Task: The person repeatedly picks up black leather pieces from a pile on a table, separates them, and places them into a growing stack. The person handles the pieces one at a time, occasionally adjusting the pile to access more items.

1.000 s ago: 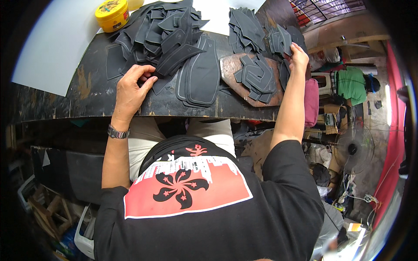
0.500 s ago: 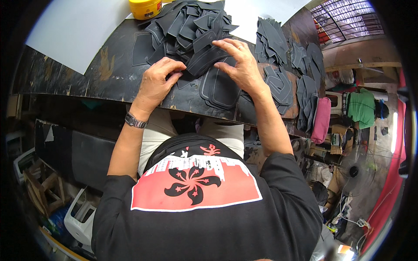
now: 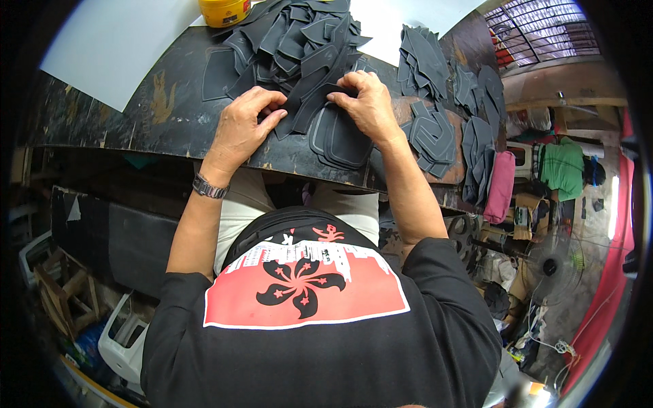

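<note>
Pinching the end of a curved dark strip (image 3: 314,109), my right hand (image 3: 367,107) works at the near right edge of the big heap (image 3: 299,51). My left hand (image 3: 246,126) is at the heap's near edge, thumb and forefinger close together by the strip's other side; I cannot tell whether they grip anything. The two hands are apart, with the strip between them.

The heap is made of thin, flat, matt pieces, pointed and curved, many edged with fine pale lines. Just nearer me than the heap lies a neat stack of broad, round-cornered pieces (image 3: 343,141). To the heap's right, angular pieces (image 3: 433,139) overlap on a brown board (image 3: 456,175), and a jagged pile (image 3: 422,61) lies beyond them. The bench (image 3: 115,126) under the heap is black, scuffed and worn along its edge.

Left of the heap's far end stands a round, smooth yellow tub (image 3: 224,12), cut off at the top, so its contents are hidden. Left of the heap, too, lies a smooth white sheet (image 3: 122,51).
</note>
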Action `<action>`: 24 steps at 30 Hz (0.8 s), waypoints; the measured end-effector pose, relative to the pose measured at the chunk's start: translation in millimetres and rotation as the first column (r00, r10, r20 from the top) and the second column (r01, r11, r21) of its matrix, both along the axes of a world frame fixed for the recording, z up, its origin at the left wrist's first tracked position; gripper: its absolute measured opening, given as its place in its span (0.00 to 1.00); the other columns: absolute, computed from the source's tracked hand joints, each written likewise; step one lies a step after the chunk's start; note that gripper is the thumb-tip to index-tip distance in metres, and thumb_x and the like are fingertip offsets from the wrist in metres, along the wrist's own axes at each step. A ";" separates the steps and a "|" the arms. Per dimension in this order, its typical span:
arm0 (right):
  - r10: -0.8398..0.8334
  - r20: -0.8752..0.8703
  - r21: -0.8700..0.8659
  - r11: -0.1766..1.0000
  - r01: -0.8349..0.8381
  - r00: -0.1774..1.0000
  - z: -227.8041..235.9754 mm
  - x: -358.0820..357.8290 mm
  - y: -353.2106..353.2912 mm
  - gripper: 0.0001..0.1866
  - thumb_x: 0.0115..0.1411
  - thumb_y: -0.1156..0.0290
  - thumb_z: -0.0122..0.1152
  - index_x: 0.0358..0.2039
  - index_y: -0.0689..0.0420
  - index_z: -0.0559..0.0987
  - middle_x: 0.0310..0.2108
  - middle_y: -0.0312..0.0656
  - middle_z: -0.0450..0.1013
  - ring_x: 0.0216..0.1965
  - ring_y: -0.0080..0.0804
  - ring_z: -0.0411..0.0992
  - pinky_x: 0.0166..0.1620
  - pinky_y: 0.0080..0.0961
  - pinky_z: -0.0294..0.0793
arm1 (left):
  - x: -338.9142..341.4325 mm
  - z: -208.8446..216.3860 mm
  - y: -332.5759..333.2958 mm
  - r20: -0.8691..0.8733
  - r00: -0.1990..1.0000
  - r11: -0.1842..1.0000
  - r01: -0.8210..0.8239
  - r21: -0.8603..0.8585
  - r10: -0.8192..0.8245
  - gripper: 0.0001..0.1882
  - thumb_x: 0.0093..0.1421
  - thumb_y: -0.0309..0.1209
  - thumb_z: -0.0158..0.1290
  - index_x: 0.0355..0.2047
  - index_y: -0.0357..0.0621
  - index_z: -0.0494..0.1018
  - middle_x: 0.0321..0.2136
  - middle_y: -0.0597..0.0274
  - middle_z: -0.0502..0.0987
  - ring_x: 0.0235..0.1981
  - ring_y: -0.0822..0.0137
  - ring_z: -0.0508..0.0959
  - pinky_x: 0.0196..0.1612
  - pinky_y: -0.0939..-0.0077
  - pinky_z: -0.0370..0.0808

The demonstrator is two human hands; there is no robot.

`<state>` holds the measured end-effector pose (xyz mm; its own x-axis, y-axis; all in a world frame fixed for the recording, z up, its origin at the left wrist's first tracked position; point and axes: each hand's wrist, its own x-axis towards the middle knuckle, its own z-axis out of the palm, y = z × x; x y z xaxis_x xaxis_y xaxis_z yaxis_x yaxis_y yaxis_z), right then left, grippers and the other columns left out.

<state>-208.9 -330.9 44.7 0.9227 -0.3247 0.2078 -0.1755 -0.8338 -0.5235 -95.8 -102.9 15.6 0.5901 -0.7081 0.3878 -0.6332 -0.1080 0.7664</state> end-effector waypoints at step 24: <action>-0.155 0.433 0.663 0.723 -0.197 0.888 41.9 -30.3 -78.5 0.10 0.52 0.81 0.72 0.37 0.61 0.83 0.31 0.34 0.79 0.33 0.19 0.75 0.40 0.16 0.75 | -0.9 3.1 0.1 -0.022 1.000 1.000 0.002 -0.010 -0.002 0.11 0.57 0.24 0.63 0.40 0.38 0.78 0.34 0.59 0.79 0.32 0.65 0.81 0.38 0.73 0.77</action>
